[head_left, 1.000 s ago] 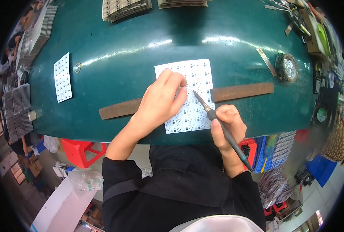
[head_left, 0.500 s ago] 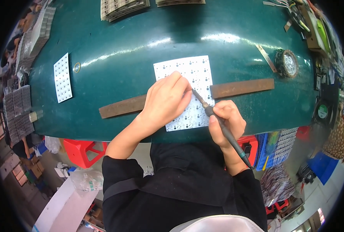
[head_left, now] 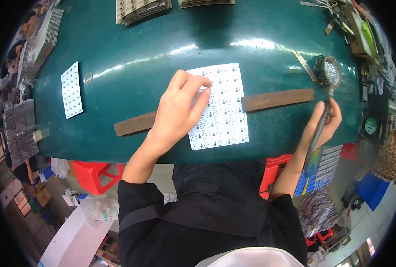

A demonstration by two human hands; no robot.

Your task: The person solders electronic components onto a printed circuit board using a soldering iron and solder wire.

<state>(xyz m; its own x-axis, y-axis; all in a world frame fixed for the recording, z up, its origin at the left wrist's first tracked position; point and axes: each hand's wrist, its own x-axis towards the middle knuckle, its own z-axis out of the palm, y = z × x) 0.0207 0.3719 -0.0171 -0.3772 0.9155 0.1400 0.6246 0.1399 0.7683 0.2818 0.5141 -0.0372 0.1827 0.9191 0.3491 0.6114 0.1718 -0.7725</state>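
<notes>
My right hand [head_left: 326, 127] grips a soldering iron [head_left: 319, 127] with a dark handle, slightly smeared by motion. The iron's tip end reaches the near rim of a round, dark-crusted tin [head_left: 328, 71] with silvery stuff inside. Over the left part of a white printed circuit board [head_left: 224, 111] hovers my left hand [head_left: 180, 107]. Its thumb and forefinger come together in a pinch; whatever is between them is too small to make out. A rusty brown metal bar [head_left: 278, 100] lies against the board's right side. Another such bar [head_left: 134, 124] is partly hidden under my left hand.
A smaller white board [head_left: 72, 90] and a yellowish ring [head_left: 89, 78] lie at the left. Stacks of boards [head_left: 142, 9] stand at the far edge. A flat metal strip [head_left: 305, 66] rests beside the tin. Red stools [head_left: 97, 175] stand below the green table [head_left: 131, 89].
My right hand has swung the soldering iron from the board over to the round tin at the right. My left hand has shifted slightly left and up.
</notes>
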